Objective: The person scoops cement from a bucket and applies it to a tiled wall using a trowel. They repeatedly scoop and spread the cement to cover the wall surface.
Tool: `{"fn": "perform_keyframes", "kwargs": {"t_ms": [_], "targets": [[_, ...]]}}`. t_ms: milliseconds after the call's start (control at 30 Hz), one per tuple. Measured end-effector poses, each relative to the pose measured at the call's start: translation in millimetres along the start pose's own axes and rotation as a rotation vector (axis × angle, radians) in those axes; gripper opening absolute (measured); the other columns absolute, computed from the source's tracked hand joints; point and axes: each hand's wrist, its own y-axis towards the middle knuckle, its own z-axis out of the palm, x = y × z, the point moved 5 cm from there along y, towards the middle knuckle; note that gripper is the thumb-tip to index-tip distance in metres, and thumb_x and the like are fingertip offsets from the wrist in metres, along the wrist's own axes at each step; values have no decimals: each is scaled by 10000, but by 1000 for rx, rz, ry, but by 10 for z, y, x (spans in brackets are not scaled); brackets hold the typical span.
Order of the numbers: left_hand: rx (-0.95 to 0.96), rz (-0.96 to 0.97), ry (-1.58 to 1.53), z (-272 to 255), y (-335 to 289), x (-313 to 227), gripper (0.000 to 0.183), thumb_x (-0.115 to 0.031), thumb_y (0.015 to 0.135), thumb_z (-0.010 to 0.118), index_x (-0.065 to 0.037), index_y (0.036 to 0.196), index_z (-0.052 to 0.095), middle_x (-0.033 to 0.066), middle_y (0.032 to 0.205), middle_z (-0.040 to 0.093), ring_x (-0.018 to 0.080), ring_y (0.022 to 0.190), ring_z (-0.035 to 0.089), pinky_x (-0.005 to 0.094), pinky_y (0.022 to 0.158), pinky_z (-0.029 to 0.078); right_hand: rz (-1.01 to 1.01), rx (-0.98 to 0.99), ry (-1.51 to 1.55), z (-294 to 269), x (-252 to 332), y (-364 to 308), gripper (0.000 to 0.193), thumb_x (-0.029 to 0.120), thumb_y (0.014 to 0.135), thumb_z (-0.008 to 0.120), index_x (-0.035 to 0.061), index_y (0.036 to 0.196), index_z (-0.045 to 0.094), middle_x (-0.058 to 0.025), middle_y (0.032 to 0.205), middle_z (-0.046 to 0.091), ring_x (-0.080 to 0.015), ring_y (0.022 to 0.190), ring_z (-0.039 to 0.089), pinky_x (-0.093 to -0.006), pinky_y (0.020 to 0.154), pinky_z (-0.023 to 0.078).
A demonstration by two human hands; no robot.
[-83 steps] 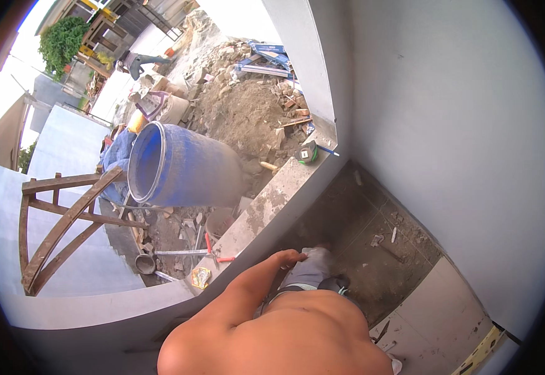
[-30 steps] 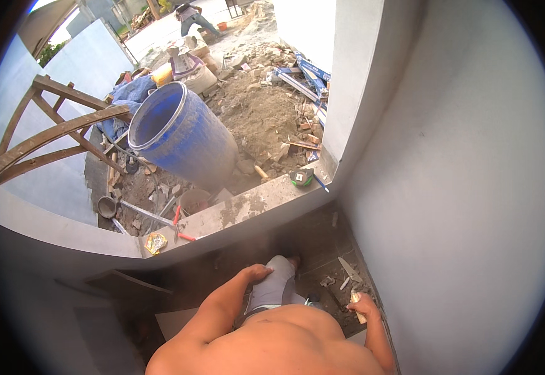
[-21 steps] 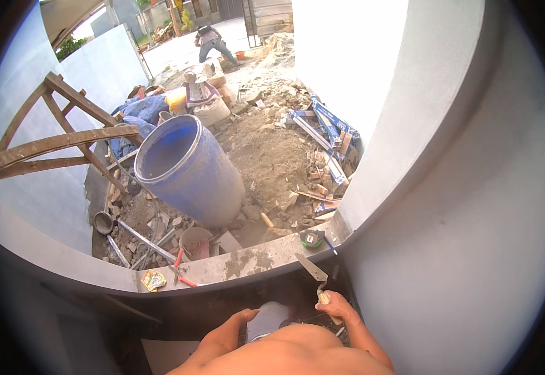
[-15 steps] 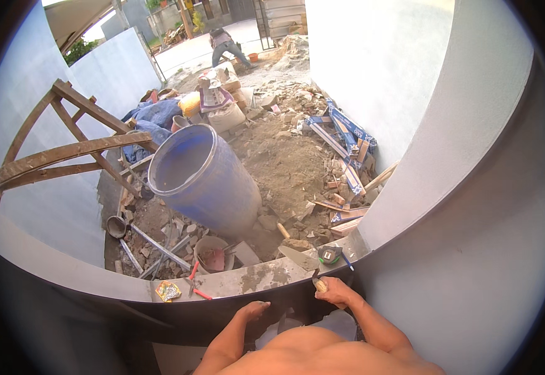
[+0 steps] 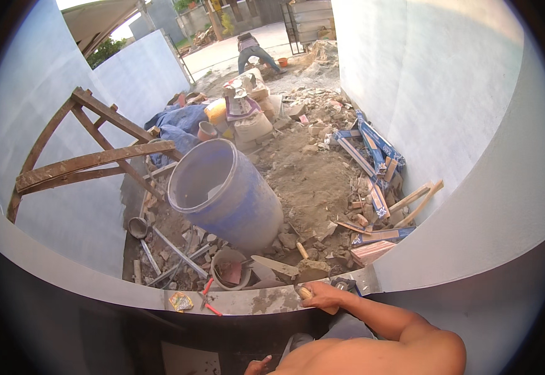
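Observation:
My right hand [image 5: 322, 295] is closed around the wooden handle of a trowel [image 5: 275, 265], over the right part of a narrow ledge [image 5: 232, 304]. Its grey blade points left and away. Just beyond my wrist, a tape measure [image 5: 345, 284] shows partly, with a blue pen [image 5: 358, 290] beside it. My left hand [image 5: 258, 365] is low at the bottom edge, apart from the ledge, with loosely bent fingers and nothing visible in it. Red-handled pliers [image 5: 207, 299] and a small yellow packet [image 5: 180, 302] lie on the ledge's left part.
Beyond the ledge are a large blue barrel [image 5: 253, 203], a bucket [image 5: 228, 269] and rubble. A wooden frame [image 5: 97, 162] leans left. Stacked sacks [image 5: 250, 125], a blue tarp [image 5: 182, 122] and tile boxes [image 5: 378, 147] lie farther off. A person [image 5: 253, 53] bends over far back.
My right hand has moved with the trowel left over the ledge. My left hand has dropped down toward the bottom edge. The view has shifted, so the scene sits farther right and lower.

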Motion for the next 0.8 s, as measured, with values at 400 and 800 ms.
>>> {"fn": "perform_keyframes", "kwargs": {"t_ms": [400,800], "targets": [[-114,61,-371,923,-400,-248,546,-350,988,550,-24,1411,436,174,1382,522,346,1235,543,490,1018,452,-18,149,-35,-374,26,-94,352,283,737,672,9,936,578,-213,861,646,-372,846,637,-440,764,492],[-134,102,-554,1251,-393,-78,560,-368,982,561,-24,1408,441,169,1361,536,341,1211,563,488,997,471,16,202,-141,-38,-354,89,396,320,731,705,6,947,598,-204,825,658,-354,810,651,-429,748,504]]}}
